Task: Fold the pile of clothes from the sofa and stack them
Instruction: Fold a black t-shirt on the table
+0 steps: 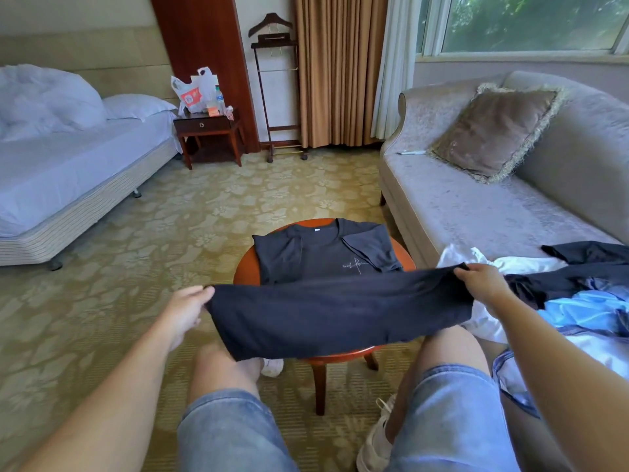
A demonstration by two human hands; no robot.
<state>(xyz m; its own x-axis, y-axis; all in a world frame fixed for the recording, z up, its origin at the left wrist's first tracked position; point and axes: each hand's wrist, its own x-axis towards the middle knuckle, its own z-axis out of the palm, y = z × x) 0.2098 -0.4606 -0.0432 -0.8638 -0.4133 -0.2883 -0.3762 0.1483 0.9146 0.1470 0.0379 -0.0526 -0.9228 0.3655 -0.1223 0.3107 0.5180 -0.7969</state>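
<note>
A dark grey T-shirt (326, 257) lies face up on a small round wooden table (245, 267), its sleeves folded inward. Its lower part is lifted and stretched wide above the table's near edge. My left hand (185, 310) pinches the hem's left corner. My right hand (483, 281) grips the right corner. A loose pile of clothes (578, 301), white, dark and light blue, lies on the grey sofa (476, 212) at my right.
A fringed brown cushion (493, 131) leans on the sofa back, a white remote (412, 152) beside it. A bed (68, 165) stands at the left, a nightstand (207, 131) with bags and a valet stand (275, 90) behind. My knees flank the table on patterned carpet.
</note>
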